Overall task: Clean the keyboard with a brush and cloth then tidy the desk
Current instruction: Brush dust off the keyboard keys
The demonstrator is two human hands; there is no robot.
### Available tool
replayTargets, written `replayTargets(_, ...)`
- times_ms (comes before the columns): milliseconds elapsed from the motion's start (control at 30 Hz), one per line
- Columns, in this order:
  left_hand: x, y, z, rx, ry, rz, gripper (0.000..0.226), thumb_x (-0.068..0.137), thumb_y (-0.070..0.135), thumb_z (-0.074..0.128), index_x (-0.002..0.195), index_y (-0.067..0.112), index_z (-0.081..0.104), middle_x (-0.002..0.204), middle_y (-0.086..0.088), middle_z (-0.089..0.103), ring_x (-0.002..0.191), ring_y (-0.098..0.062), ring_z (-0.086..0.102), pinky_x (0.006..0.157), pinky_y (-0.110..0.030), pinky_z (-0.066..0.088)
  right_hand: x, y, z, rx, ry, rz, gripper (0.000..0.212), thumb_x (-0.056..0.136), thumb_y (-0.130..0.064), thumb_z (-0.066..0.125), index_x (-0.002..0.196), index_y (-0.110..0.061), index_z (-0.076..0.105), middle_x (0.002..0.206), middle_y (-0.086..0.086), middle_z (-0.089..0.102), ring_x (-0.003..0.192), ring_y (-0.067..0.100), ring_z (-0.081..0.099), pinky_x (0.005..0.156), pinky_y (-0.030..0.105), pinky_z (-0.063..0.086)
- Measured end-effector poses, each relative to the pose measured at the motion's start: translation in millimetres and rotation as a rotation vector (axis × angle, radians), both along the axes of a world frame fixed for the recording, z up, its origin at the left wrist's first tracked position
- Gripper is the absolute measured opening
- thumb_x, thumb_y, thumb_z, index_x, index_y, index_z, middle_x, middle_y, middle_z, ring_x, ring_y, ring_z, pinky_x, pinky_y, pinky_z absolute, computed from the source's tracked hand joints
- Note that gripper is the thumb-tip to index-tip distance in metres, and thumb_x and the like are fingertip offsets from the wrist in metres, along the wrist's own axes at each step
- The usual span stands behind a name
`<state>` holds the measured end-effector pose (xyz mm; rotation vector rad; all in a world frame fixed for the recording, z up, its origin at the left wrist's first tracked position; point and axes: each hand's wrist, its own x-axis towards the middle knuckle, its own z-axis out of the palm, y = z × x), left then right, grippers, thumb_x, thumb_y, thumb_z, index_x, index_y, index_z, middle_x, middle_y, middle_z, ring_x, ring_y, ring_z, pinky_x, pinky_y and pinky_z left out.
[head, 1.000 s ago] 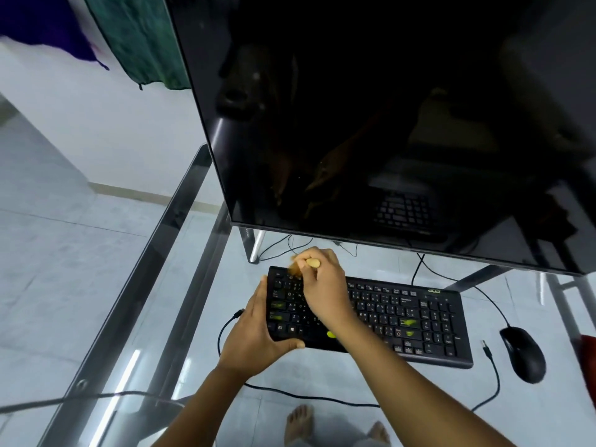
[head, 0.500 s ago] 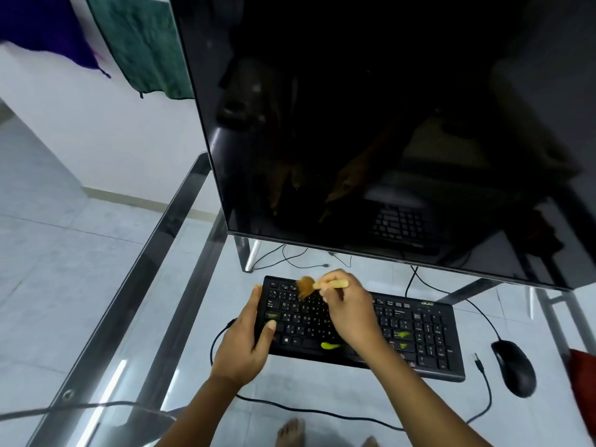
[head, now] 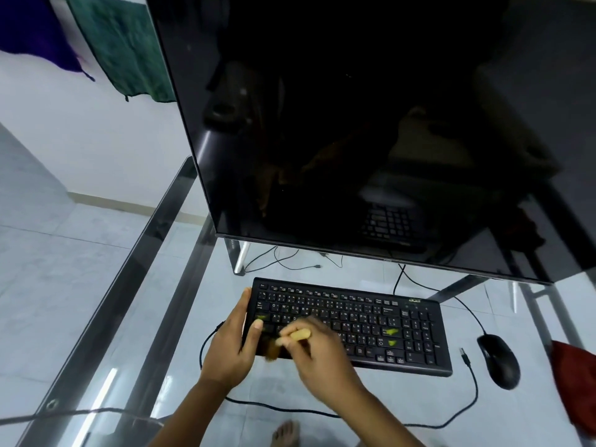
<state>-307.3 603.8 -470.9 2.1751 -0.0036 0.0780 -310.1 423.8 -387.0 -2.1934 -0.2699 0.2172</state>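
the keyboard (head: 371,317) lies lower centre on the glass desk (head: 403,398). the left hand (head: 232,346) grips its left edge; the right hand (head: 319,353) pinches the brush (head: 300,334), bristles blurred at the lower-left keys. short, light strokes toward the near edge should flick dust off.

dark monitor (head: 354,124) at back; blk mouse (head: 498,361) rt; green towel (head: 122,50) hung top-left.

black keyboard (head: 351,321), red cloth (head: 577,385), green towel (head: 125,50)

One head-worn view (wide-angle) looks forward and down, close over the keyboard (head: 371,321).
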Motion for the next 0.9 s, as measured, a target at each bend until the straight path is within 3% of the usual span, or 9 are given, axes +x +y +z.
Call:
replayTargets(100, 0.3, -1.4, 0.3, -0.004, 0.017, 0.007, 0.067, 0.093, 0.058, 0.03, 0.152, 0.028, 0.019, 0.145, 0.029, 0.03, 0.127, 0.024, 0.027, 0.098, 0.003, 0.024, 11.6, -8.8, 3.1, 0.076, -0.064, -0.17, 0.008, 0.093, -0.02, 0.06, 0.087, -0.023, 0.065, 0.083, -0.012, 0.065, 0.078, 0.004, 0.062, 0.069, 0.019, 0.049)
replayTargets(200, -0.3, -0.7, 0.6, 0.012, 0.023, 0.005, 0.066, 0.093, 0.057, 0.031, 0.152, 0.028, 0.02, 0.141, 0.027, 0.035, 0.12, 0.026, 0.032, 0.094, 0.004, 0.027, 18.6, -5.3, 10.6, 0.093, 0.221, -0.001, 0.01, 0.095, -0.021, 0.057, 0.087, -0.024, 0.063, 0.077, -0.005, 0.072, 0.073, 0.007, 0.068, 0.072, 0.036, 0.058)
replayTargets(333, 0.6, -1.6, 1.5, 0.014, 0.029, 0.004, 0.067, 0.093, 0.056, 0.033, 0.152, 0.027, 0.02, 0.143, 0.027, 0.032, 0.124, 0.026, 0.028, 0.096, 0.004, 0.025, 38.6, -13.5, 9.4, 0.072, 0.038, -0.237, 0.013, 0.096, -0.016, 0.053, 0.089, -0.022, 0.062, 0.081, -0.006, 0.072, 0.072, 0.004, 0.067, 0.068, 0.028, 0.055)
replayTargets(433, 0.5, -1.0, 1.4, 0.029, 0.027, 0.013, 0.066, 0.093, 0.055, 0.033, 0.152, 0.029, 0.018, 0.142, 0.031, 0.03, 0.121, 0.028, 0.028, 0.094, 0.005, 0.024, 37.0, -13.0, 12.1, 0.21, 0.292, -0.143, 0.013, 0.098, -0.013, 0.051, 0.091, -0.011, 0.062, 0.082, 0.004, 0.073, 0.066, 0.005, 0.066, 0.064, 0.026, 0.056)
replayTargets(467, 0.4, -1.0, 1.1, 0.031, 0.026, 0.011, 0.066, 0.093, 0.055, 0.033, 0.152, 0.029, 0.018, 0.141, 0.032, 0.029, 0.12, 0.029, 0.028, 0.094, 0.005, 0.025, 34.2, -14.3, 9.8, 0.121, 0.329, -0.066, 0.013, 0.098, -0.015, 0.052, 0.09, -0.014, 0.062, 0.082, 0.004, 0.073, 0.066, 0.008, 0.066, 0.064, 0.029, 0.057)
replayTargets(533, 0.4, -0.8, 0.5, 0.029, 0.032, 0.001, 0.066, 0.093, 0.055, 0.033, 0.152, 0.029, 0.018, 0.143, 0.03, 0.03, 0.122, 0.028, 0.028, 0.095, 0.005, 0.025, 32.8, -21.7, -0.8, 0.016, 0.216, -0.094, 0.012, 0.097, -0.02, 0.055, 0.086, -0.023, 0.061, 0.078, -0.002, 0.072, 0.068, 0.012, 0.067, 0.065, 0.029, 0.057)
replayTargets(633, 1.0, -2.0, 0.3, 0.031, 0.043, 0.004, 0.067, 0.093, 0.055, 0.034, 0.152, 0.028, 0.018, 0.145, 0.024, 0.033, 0.124, 0.025, 0.029, 0.096, 0.004, 0.026, 32.3, -29.2, -0.6, 0.109, -0.061, -0.284, 0.011, 0.096, -0.021, 0.056, 0.087, -0.025, 0.061, 0.078, -0.006, 0.071, 0.07, 0.01, 0.067, 0.062, 0.025, 0.054)
replayTargets(767, 0.9, -2.4, 2.1, 0.05, 0.044, 0.017, 0.068, 0.092, 0.054, 0.037, 0.152, 0.027, 0.019, 0.141, 0.026, 0.034, 0.117, 0.028, 0.031, 0.088, 0.007, 0.028, 27.4, -24.9, 2.2, 0.066, 0.148, -0.062, 0.012, 0.095, -0.02, 0.057, 0.084, -0.022, 0.061, 0.073, -0.002, 0.071, 0.064, 0.008, 0.067, 0.066, 0.035, 0.058)
replayTargets(900, 1.0, -2.1, 1.4, 0.042, 0.059, 0.004, 0.068, 0.093, 0.052, 0.041, 0.152, 0.03, 0.016, 0.142, 0.027, 0.034, 0.118, 0.027, 0.032, 0.09, 0.006, 0.029, 38.7, -32.1, -1.6, 0.052, -0.122, -0.274, 0.01, 0.096, -0.019, 0.056, 0.088, -0.021, 0.062, 0.08, -0.006, 0.069, 0.068, 0.003, 0.062, 0.062, 0.02, 0.05)
